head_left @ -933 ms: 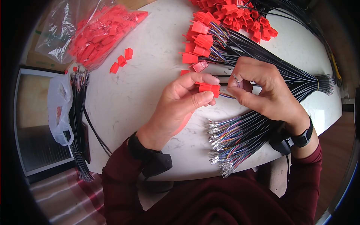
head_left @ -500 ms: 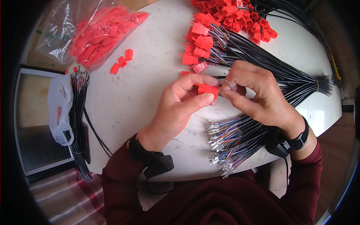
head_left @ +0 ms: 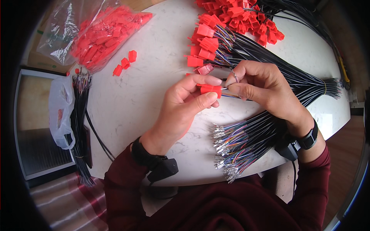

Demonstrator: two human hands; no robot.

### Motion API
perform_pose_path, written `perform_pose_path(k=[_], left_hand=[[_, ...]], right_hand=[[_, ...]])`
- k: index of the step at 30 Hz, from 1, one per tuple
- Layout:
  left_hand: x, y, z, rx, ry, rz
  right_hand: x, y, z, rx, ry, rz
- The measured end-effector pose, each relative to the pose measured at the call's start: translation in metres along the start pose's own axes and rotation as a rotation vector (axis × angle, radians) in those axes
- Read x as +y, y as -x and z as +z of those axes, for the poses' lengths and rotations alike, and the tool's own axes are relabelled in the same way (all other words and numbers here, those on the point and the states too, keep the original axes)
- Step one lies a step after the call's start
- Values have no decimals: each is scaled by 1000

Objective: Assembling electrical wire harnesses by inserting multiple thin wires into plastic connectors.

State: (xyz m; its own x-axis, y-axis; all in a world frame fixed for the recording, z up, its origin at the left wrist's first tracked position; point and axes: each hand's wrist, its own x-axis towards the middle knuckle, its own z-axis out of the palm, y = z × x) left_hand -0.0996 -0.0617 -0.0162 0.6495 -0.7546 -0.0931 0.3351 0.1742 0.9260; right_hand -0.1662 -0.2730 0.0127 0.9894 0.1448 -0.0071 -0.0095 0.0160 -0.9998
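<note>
Between the thumb and fingers of my left hand is a red plastic connector housing. My right hand pinches a thin wire whose end is at the housing's right-hand opening; how deep it sits I cannot tell. Other coloured wires run from the housing beneath my right fingers. Just below my right hand fans a bundle of black cables with bare metal terminals on coloured wire ends. Above my hands lie cables of the same bundle fitted with red housings.
A clear plastic bag of red housings lies at the far left, with loose red housings beside it. More housed cables are piled at the back. Another cable bundle and a white plastic bag are at the left of the white table.
The thin wire between my right fingers and the housing now shows more plainly. Both hands have shifted slightly left and up, with the housing still in my left hand.
</note>
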Motion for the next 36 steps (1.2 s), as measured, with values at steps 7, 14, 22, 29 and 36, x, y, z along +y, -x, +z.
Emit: perform_pose_path(k=[7, 14, 22, 29, 36], left_hand=[[0, 0, -1, 3, 57, -19], [1, 0, -1, 12, 64, -24], [3, 0, 0, 17, 60, -27], [0, 0, 0, 29, 55, -10], [-1, -1, 1, 15, 46, -23]], right_hand=[[6, -2, -12, 3, -106, 48], [1, -2, -11, 49, -235, 160], [3, -2, -12, 49, -229, 108], [2, -2, -11, 67, 18, 5], [-3, 4, -6, 95, 597, -261]])
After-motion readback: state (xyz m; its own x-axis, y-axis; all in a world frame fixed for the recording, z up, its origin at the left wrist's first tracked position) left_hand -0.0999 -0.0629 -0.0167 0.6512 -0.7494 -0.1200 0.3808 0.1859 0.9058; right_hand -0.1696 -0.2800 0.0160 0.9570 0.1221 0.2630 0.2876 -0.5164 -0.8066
